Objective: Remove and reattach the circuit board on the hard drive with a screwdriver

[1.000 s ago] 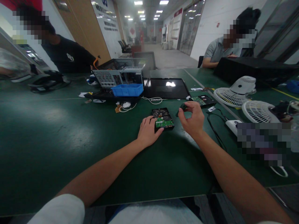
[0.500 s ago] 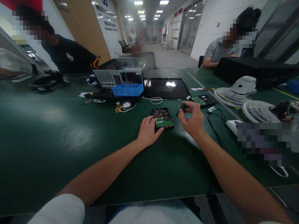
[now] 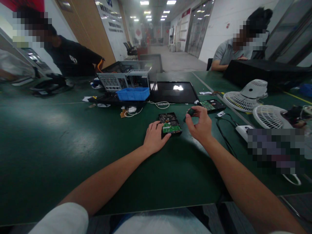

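A hard drive (image 3: 170, 123) lies circuit-board side up on the green table (image 3: 73, 143), its green board toward me. My left hand (image 3: 154, 137) rests on the table with its fingers curled against the drive's near left corner, steadying it. My right hand (image 3: 200, 123) hovers just right of the drive, fingers pinched round a small dark tool handle (image 3: 190, 112) whose tip points down toward the drive's right edge.
Behind the drive are a blue bin (image 3: 133, 93), an open computer case (image 3: 124, 78), a black side panel (image 3: 173, 92) and a second drive (image 3: 211, 105). Two white fans (image 3: 246, 96) and a black cable (image 3: 224, 130) lie to the right. Two other people sit at the far side.
My right hand has turned the dark handle slightly in place, staying beside the drive. My left hand and the drive have not moved.
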